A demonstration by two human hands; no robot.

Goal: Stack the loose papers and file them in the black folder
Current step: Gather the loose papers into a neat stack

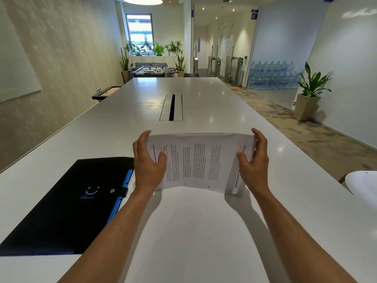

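Note:
A stack of printed papers (201, 162) stands on its long edge on the white table (193, 231), tilted toward me, text running sideways. My left hand (148, 160) grips the stack's left end and my right hand (254, 162) grips its right end, thumbs on the front sheet. The black folder (67, 203) lies flat and closed to the left, with a blue edge, a snap strap and a light blue smile logo. Its right edge runs under my left wrist.
A cable slot (171, 107) is set into the table beyond the papers. A white chair back (365, 186) shows at the right edge. A potted plant (310, 92) and water bottles (273, 75) stand on the floor to the right.

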